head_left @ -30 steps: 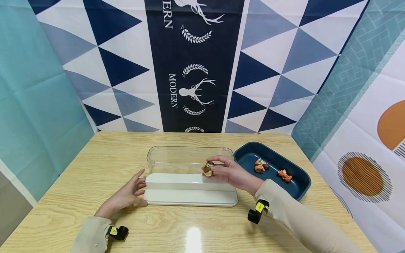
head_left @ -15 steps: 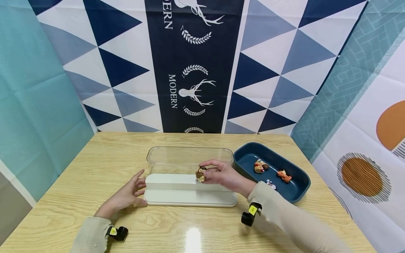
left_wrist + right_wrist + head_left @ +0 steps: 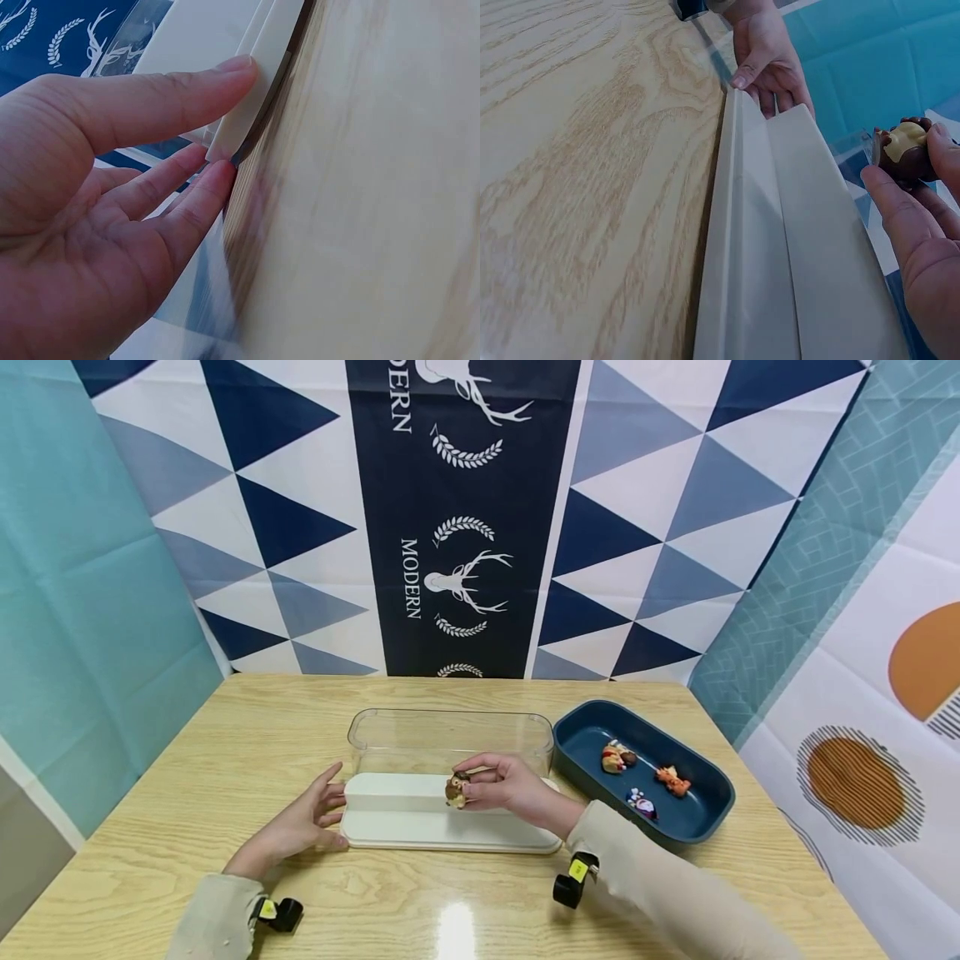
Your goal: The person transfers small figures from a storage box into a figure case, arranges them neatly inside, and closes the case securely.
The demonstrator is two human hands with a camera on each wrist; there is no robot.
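My right hand [image 3: 513,789] pinches a small brown-and-cream animal figurine [image 3: 455,790] between thumb and fingers, above the white two-step stand [image 3: 405,832]. The right wrist view shows the figurine [image 3: 906,150] from its base side, its cream patch facing the camera. At the stand's left end, my left hand [image 3: 300,818] has its fingers extended and apart. In the left wrist view, the thumb [image 3: 187,101] rests along the stand's edge while fingertips [image 3: 219,174] touch its corner. A clear plastic cover [image 3: 450,722] stands right behind the stand.
To the right, a dark blue tray [image 3: 720,810] holds several figurines, among them a tan-and-red one [image 3: 613,758], an orange one [image 3: 673,781] and a white-and-purple one [image 3: 641,804]. Patterned cloth hangs behind the wooden table [image 3: 375,910].
My right hand has carried the figurine left and toward the front over the stand. The white-and-purple figurine in the tray has come into view past the sleeve. My left hand has stayed put.
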